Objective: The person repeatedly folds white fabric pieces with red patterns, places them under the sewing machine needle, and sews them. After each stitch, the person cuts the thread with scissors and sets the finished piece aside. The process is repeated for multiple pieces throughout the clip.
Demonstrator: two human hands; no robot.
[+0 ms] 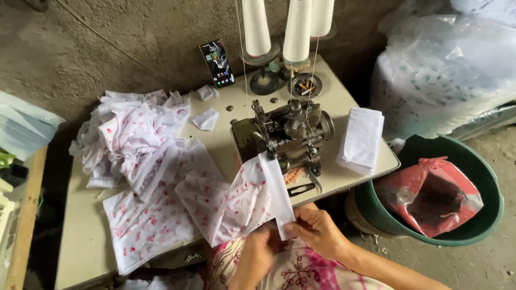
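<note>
A person seated at a cream worktable [80,236] holds a white band of fabric [277,188] at the near edge of the table, in front of a worn metal sewing machine [290,134]; the right hand [317,228] pinches the lower end of the band between thumb and fingers, closed on the cloth; the left hand [258,252] is curled narrow just beside it, under the edge of a white piece printed with red motifs [236,201], though whether it grips that piece cannot be told; the band runs up from the hands toward the machine and lies against the printed piece. To the left, more printed pieces lie flat on the table, and a rumpled heap of the same cloth [131,129] sits behind them; a folded stack of plain white fabric [361,139] rests on the table's right side; three white thread cones [297,29] stand behind the machine, with a phone [217,63] propped against the wall nearby; a green tub [484,177] on the floor to the right holds a red plastic bag [430,196]; a large clear sack [446,70] sits beyond it.
</note>
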